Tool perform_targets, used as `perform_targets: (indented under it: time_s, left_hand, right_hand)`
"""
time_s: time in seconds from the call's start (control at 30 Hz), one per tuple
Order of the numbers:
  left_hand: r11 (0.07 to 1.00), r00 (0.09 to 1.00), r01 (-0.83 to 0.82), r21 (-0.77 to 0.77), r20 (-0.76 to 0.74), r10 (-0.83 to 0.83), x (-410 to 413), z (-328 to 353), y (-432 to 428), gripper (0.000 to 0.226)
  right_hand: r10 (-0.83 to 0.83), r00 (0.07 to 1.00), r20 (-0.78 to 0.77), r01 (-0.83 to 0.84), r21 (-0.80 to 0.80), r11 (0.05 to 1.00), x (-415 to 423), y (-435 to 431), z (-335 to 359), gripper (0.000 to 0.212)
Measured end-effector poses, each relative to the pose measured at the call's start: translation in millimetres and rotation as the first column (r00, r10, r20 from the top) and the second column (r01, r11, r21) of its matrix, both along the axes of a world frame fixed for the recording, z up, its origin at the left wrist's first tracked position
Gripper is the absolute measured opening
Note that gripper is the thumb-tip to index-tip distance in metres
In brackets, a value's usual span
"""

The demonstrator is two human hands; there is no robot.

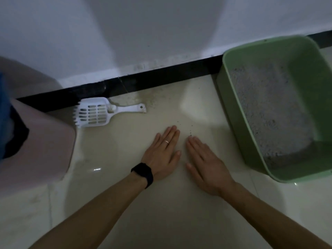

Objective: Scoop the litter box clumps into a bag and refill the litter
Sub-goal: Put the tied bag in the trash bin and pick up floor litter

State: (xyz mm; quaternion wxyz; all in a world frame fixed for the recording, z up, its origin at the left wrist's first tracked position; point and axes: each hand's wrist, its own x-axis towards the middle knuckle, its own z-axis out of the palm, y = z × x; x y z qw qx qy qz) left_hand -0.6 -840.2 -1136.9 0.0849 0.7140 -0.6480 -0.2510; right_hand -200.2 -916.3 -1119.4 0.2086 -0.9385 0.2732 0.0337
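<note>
A green litter box (239,112) stands on the floor at the right, holding grey litter (269,108). A white slotted scoop (97,112) lies flat on the tiles near the wall, handle pointing right. My left hand (162,151), with a ring and a dark wristband, rests flat on the floor with straight fingers. My right hand (204,162) lies flat beside it, palm down. Both hands hold nothing and sit between the scoop and the litter box.
A pink bin (45,155) with something blue and dark in its opening stands at the left. A black skirting (143,79) runs along the white wall. A few litter grains (190,133) are scattered on the beige tiles in front of my fingers.
</note>
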Motion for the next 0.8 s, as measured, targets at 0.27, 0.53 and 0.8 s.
perform_targets:
  time_s: [0.27,0.53,0.8]
  left_hand:
    - [0.993,0.997,-0.081,-0.091,-0.025,0.079,20,9,-12,0.06]
    - [0.996,0.986,0.083,-0.022,0.148,-0.079,27,-4,-51,0.06]
    - [0.976,0.975,0.213,-0.047,0.079,-0.209,-3,-6,4,0.061]
  right_hand:
    - [-0.229,0.965,-0.126,0.226,-0.039,0.973,51,-43,-12,0.066]
    - [-0.1,0.995,-0.006,0.1,-0.006,0.995,-3,-4,-4,0.06]
    - [-0.364,0.923,-0.128,0.364,-0.023,0.931,1,-25,-12,0.064]
